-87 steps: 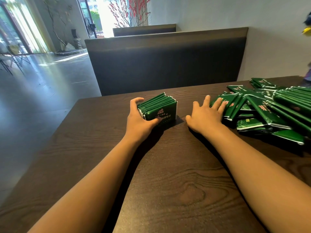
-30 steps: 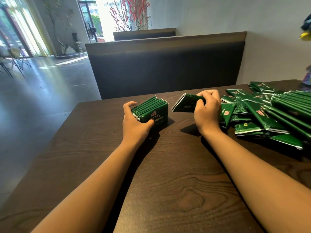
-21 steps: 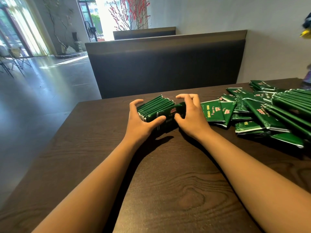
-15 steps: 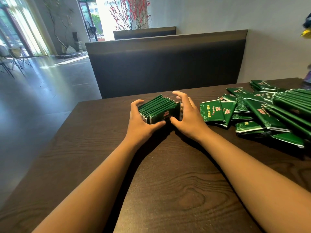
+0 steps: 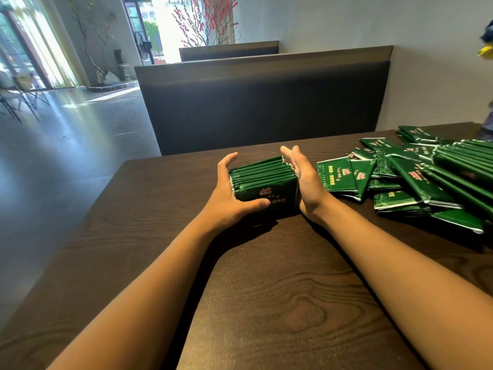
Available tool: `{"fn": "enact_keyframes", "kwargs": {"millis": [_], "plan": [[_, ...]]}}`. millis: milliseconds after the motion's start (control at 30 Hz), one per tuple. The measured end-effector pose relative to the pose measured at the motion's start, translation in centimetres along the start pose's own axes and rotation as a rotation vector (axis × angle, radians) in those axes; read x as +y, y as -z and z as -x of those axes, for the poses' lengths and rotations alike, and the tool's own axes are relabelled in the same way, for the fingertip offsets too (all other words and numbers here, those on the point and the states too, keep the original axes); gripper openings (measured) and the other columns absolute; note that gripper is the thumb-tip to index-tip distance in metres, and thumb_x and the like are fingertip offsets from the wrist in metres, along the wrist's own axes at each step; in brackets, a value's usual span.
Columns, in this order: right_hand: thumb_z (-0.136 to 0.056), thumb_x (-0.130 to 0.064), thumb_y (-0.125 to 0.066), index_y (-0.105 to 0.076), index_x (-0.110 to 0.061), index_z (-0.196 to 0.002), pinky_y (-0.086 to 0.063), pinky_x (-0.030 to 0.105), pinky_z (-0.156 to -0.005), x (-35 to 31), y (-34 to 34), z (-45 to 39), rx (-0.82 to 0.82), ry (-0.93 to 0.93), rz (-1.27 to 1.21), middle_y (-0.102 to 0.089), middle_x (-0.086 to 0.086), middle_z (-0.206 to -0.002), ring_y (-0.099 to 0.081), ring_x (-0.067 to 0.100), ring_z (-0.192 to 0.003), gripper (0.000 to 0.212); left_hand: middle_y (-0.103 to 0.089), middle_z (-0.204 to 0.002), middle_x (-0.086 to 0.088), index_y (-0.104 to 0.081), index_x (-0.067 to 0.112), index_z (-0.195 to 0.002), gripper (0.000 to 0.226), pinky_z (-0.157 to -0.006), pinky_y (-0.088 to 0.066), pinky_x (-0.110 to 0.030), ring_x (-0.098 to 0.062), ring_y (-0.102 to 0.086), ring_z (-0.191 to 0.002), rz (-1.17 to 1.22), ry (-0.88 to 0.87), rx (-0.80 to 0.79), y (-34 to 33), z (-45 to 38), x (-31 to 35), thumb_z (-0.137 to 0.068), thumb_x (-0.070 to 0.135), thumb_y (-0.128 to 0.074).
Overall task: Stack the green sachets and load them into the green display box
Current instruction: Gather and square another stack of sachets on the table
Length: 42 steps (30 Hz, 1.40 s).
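We have one stack of sachets (image 5: 262,180) standing on edge on the dark wooden table (image 5: 266,303), squared between our hands; the left hand (image 5: 229,194) grasps its left side, thumb curled across the near face, while the right hand (image 5: 304,180) presses flat against the right end, fingers straight and holding nothing. We judge the task to be early; a large loose pile of sachets (image 5: 416,180) lies unsorted just right of the right hand, and the green display box is nowhere in view, so all the loading remains
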State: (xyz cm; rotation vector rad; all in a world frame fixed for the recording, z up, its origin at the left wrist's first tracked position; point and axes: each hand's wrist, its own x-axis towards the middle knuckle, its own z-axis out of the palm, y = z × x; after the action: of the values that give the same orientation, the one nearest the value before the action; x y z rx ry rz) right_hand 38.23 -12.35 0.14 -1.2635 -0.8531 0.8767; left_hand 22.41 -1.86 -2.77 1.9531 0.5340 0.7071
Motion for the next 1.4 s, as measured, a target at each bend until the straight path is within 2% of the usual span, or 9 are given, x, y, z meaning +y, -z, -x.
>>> {"fn": "enact_keyframes", "kwargs": {"millis": [133,367,467,633,733,867,1067,1200,1400], "plan": [[-0.11,-0.042,-0.018,-0.055,-0.026,-0.093,-0.052,0.015,-0.069,0.0,0.0,0.0,-0.035,0.003,-0.011,-0.07,-0.024,-0.067,-0.068,-0.009,-0.069,0.043,-0.045,-0.131,0.022,0.0,0.031,-0.159,0.123,-0.096,-0.044,-0.005,0.007,-0.052,-0.12,0.003,0.022,-0.016,0.0,0.0,0.1,-0.076,0.016,-0.09],[-0.108,-0.049,-0.021,-0.061,-0.016,-0.101,-0.056,0.015,-0.069,0.0,0.2,-0.1,-0.054,-0.025,-0.001,-0.074,-0.019,-0.074,-0.071,-0.003,-0.074,0.052,-0.051,-0.127,0.02,0.001,0.029,-0.16,0.124,-0.092,-0.043,-0.002,0.009,-0.053,-0.118,-0.012,0.048,0.014,0.0,0.0,-0.2,-0.077,0.012,-0.089],[-0.107,-0.055,-0.024,-0.058,-0.017,-0.133,-0.049,0.022,-0.088,0.3,0.5,-0.5,0.054,-0.022,0.089,-0.067,-0.011,-0.124,-0.063,0.005,-0.112,0.057,-0.049,-0.125,0.02,-0.015,0.028,-0.157,0.11,-0.089,-0.046,-0.004,0.007,-0.054,-0.116,-0.051,0.036,0.081,-0.1,-0.1,-0.2,-0.077,0.015,-0.09],[-0.106,-0.047,-0.032,-0.048,-0.015,-0.146,-0.03,0.045,-0.112,0.9,2.4,-1.4,0.499,0.225,1.01,-0.05,0.008,-0.148,-0.039,0.03,-0.138,0.054,-0.051,-0.124,0.017,-0.026,0.025,-0.153,0.102,-0.097,-0.047,-0.018,0.001,-0.054,-0.117,-0.066,0.039,0.14,0.0,-0.2,-0.3,-0.074,0.014,-0.091],[-0.102,-0.054,-0.036,-0.032,-0.015,-0.155,-0.01,0.057,-0.12,1.1,3.7,-1.7,0.474,-0.037,1.402,-0.023,0.017,-0.164,-0.012,0.043,-0.15,0.066,-0.053,-0.13,0.008,-0.027,0.026,-0.151,0.101,-0.105,-0.049,-0.028,-0.008,-0.057,-0.121,-0.06,0.055,0.169,0.0,-0.1,-0.2,-0.074,0.013,-0.091],[-0.102,-0.059,-0.03,-0.029,-0.017,-0.157,0.007,0.066,-0.118,2.0,3.8,-1.9,0.238,-0.317,1.574,-0.011,0.019,-0.167,0.001,0.048,-0.152,0.069,-0.054,-0.136,0.002,-0.028,0.027,-0.149,0.099,-0.11,-0.049,-0.039,-0.015,-0.055,-0.127,-0.069,0.068,0.225,-0.1,-0.1,-0.2,-0.074,0.013,-0.091],[-0.098,-0.037,-0.048,-0.051,-0.022,-0.14,-0.024,0.052,-0.113,1.8,2.9,-1.9,0.107,0.027,1.407,-0.052,0.002,-0.144,-0.043,0.029,-0.136,0.044,-0.052,-0.128,0.006,-0.029,0.029,-0.144,0.095,-0.108,-0.051,-0.041,-0.014,-0.056,-0.124,-0.066,0.076,0.324,0.0,-0.1,-0.4,-0.074,0.012,-0.091],[-0.095,-0.036,-0.056,-0.053,-0.022,-0.138,-0.033,0.047,-0.106,1.7,2.8,-1.7,0.243,0.144,1.381,-0.051,0.004,-0.143,-0.042,0.031,-0.132,0.046,-0.053,-0.129,0.003,-0.03,0.029,-0.143,0.094,-0.108,-0.05,-0.04,-0.016,-0.056,-0.123,-0.074,0.074,0.353,-0.1,-0.1,-0.5,-0.073,0.013,-0.092],[-0.096,-0.061,-0.047,-0.037,-0.025,-0.148,-0.026,0.052,-0.11,0.8,3.2,-1.2,0.268,-0.109,1.657,-0.057,0.018,-0.137,-0.037,0.044,-0.134,0.065,-0.052,-0.132,0.002,-0.03,0.03,-0.141,0.093,-0.108,-0.05,-0.039,-0.016,-0.055,-0.124,-0.072,0.067,0.342,0.1,0.0,-0.3,-0.074,0.011,-0.09]]}}
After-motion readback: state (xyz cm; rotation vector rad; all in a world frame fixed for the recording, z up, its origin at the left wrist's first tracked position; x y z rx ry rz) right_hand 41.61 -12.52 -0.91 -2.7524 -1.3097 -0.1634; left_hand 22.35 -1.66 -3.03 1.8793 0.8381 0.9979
